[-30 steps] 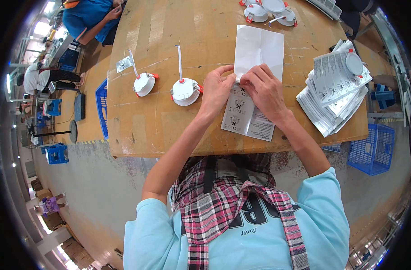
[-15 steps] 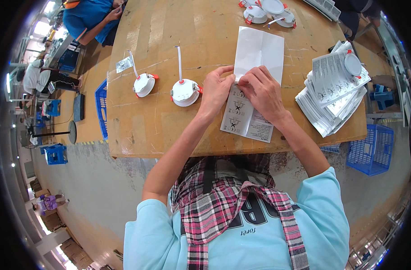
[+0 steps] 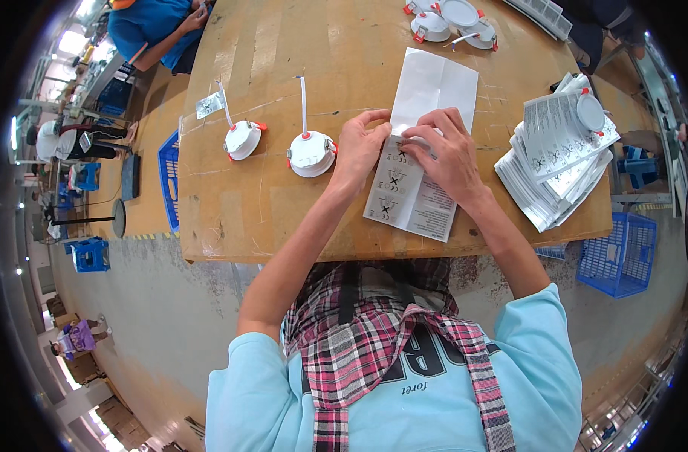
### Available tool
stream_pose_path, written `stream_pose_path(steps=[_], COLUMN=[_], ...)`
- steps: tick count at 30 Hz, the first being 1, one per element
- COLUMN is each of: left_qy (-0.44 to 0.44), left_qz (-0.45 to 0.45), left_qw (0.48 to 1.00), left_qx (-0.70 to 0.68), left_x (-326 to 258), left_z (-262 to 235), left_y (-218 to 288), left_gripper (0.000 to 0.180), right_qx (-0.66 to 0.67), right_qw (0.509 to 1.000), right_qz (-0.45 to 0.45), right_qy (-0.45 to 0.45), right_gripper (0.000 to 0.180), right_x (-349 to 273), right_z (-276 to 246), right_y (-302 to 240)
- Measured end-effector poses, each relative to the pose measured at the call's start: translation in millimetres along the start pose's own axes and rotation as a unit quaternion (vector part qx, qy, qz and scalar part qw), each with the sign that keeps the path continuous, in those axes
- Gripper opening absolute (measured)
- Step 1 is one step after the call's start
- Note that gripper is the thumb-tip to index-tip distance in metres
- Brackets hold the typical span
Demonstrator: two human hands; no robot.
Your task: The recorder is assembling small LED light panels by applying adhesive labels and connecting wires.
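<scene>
Both hands press flat on a printed paper leaflet (image 3: 418, 162) lying on the wooden table (image 3: 284, 218), fingers spread and bent rather than clenched. The left hand (image 3: 359, 147) covers the sheet's left edge, fingertips on the crease; whether the thumb hooks under the paper cannot be told, since the hand hides that edge. The right hand (image 3: 449, 154) lies across the middle of the sheet, and its palm hides part of the print. Beyond the fingertips the leaflet's blank white half stretches away from the person; below the palms the printed half shows small symbols too fine to make out. Just left of the left hand's knuckles sits a round white lamp fitting (image 3: 311, 153) with orange clips and a white wire rising from it; a second fitting (image 3: 243, 138) lies further left. Well right of the right hand a fanned stack of leaflets (image 3: 555, 162) bears a white disc (image 3: 590, 113). Ahead of the fingers, at the far edge, more fittings (image 3: 449, 19) are partly cut off. A blue-shirted person (image 3: 152, 30) at the upper left is only partly visible.
</scene>
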State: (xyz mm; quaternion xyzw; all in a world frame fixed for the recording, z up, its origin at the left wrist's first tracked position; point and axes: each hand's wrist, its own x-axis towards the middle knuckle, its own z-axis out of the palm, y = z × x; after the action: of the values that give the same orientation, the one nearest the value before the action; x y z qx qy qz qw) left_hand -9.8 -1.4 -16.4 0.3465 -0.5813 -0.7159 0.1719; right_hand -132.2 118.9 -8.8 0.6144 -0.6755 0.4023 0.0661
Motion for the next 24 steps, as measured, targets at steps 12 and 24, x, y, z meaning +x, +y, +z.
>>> stream_pose_path(steps=[12, 24], left_qy=[0.143, 0.15], left_qz=[0.164, 0.305], left_qw=[0.945, 0.832], left_qx=[0.246, 0.439], left_x=[-7, -46], left_z=[-1, -3], left_y=[-3, 12], left_gripper=[0.031, 0.038], right_qx=[0.481, 0.798], right_qw=[0.85, 0.567], right_qz=[0.183, 0.094], right_qy=[0.113, 0.183], right_gripper=[0.011, 0.009], right_x=[0, 20], right_z=[-27, -116], right_y=[18, 26])
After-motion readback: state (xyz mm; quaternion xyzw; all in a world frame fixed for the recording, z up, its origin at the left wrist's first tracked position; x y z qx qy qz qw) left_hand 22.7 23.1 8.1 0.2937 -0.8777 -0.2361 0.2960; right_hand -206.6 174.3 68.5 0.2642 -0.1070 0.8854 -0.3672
